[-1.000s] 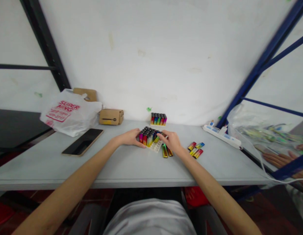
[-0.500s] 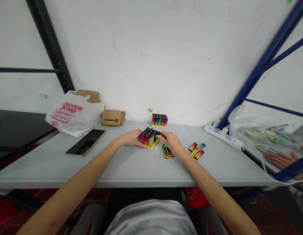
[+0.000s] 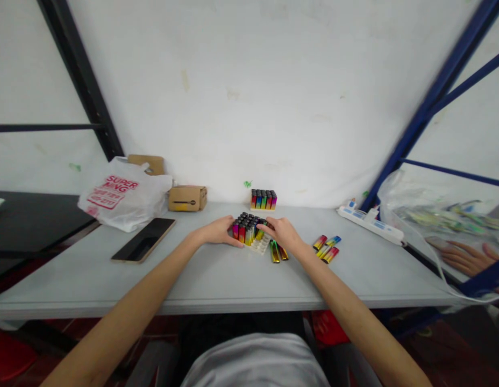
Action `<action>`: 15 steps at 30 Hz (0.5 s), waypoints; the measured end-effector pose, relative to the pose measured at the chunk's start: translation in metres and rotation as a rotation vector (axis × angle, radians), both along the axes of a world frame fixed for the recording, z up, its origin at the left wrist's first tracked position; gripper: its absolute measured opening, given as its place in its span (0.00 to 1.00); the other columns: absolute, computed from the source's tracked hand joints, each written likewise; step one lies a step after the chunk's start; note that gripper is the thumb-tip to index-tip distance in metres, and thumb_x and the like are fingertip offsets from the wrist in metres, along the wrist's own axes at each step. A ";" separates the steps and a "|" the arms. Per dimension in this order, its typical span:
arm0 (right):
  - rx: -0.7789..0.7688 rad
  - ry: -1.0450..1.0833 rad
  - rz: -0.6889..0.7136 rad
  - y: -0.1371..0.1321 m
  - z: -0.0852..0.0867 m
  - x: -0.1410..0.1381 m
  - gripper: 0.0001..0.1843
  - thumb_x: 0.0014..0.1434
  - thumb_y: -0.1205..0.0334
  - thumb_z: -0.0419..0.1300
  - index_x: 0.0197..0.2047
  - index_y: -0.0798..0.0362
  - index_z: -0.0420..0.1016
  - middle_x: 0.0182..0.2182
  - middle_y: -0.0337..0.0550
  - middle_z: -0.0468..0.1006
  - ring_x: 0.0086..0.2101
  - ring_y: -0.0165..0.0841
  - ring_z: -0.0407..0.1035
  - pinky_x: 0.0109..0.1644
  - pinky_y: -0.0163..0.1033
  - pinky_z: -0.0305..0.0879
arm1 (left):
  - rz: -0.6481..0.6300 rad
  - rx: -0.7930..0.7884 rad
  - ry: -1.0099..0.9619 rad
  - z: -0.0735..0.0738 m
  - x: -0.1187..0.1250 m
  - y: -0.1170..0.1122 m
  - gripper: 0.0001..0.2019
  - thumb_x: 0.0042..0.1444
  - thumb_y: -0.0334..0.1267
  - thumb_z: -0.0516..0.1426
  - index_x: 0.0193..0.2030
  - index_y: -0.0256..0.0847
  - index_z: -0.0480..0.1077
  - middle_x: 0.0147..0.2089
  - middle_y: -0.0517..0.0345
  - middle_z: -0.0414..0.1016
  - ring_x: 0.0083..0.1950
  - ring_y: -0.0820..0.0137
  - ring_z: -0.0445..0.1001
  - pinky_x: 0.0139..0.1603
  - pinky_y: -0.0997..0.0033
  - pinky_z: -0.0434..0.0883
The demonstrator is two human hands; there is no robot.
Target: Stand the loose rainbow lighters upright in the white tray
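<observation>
A pale slotted tray (image 3: 261, 246) on the table holds upright metallic lighters (image 3: 242, 231) with black tops, packed in several rows; bare slots show at its front right. My left hand (image 3: 219, 231) grips the tray's left side, thumb along the front and fingers behind. Over the right part of the tray, my right hand (image 3: 282, 232) pinches a lighter (image 3: 261, 232), partly hidden by the fingers. Two gold-green lighters (image 3: 275, 252) lie flat just below that hand. Several red, yellow and blue lighters (image 3: 326, 248) lie together further right.
Against the wall stands another filled lighter tray (image 3: 264, 200). To the left are a phone (image 3: 144, 240), a cardboard box (image 3: 187, 198) and a white plastic bag (image 3: 126, 193). A power strip (image 3: 370, 224) lies right; beyond the blue frame, another person's hand (image 3: 463, 258) shows.
The camera view has tilted slightly, so the scene sits a little lower. Both hands keep about the same place at the tray, and the right still pinches a lighter there.
</observation>
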State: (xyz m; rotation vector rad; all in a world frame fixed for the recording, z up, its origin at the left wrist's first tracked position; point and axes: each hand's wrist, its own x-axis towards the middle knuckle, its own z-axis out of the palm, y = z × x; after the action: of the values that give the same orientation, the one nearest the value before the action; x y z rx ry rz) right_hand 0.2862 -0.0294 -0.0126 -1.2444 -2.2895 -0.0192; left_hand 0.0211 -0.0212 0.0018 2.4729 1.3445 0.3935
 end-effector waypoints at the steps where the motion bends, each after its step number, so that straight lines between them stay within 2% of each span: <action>1: 0.004 -0.009 -0.006 0.000 0.000 -0.001 0.24 0.68 0.40 0.52 0.34 0.50 0.75 0.21 0.40 0.73 0.23 0.32 0.64 0.29 0.37 0.46 | -0.003 0.001 0.000 0.000 0.000 0.000 0.38 0.37 0.67 0.66 0.49 0.39 0.73 0.45 0.51 0.77 0.45 0.55 0.75 0.46 0.62 0.73; 9: 0.026 -0.122 -0.026 -0.007 0.010 0.010 0.24 0.70 0.44 0.51 0.33 0.51 0.75 0.22 0.44 0.74 0.23 0.34 0.66 0.30 0.38 0.47 | 0.017 -0.016 0.000 0.000 0.000 0.000 0.39 0.37 0.69 0.64 0.47 0.38 0.72 0.44 0.50 0.77 0.44 0.54 0.75 0.45 0.61 0.72; 15: 0.024 -0.139 -0.086 -0.006 0.008 -0.001 0.24 0.68 0.41 0.52 0.34 0.50 0.77 0.23 0.45 0.76 0.24 0.35 0.67 0.29 0.38 0.45 | -0.012 -0.003 0.001 0.000 0.001 0.002 0.37 0.37 0.68 0.65 0.46 0.39 0.73 0.44 0.52 0.76 0.45 0.55 0.74 0.46 0.63 0.72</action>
State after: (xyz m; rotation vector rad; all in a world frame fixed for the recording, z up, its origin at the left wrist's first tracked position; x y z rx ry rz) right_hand 0.2855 -0.0359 -0.0051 -1.3666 -2.3440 -0.1680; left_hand 0.0218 -0.0194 0.0015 2.4774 1.3296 0.3872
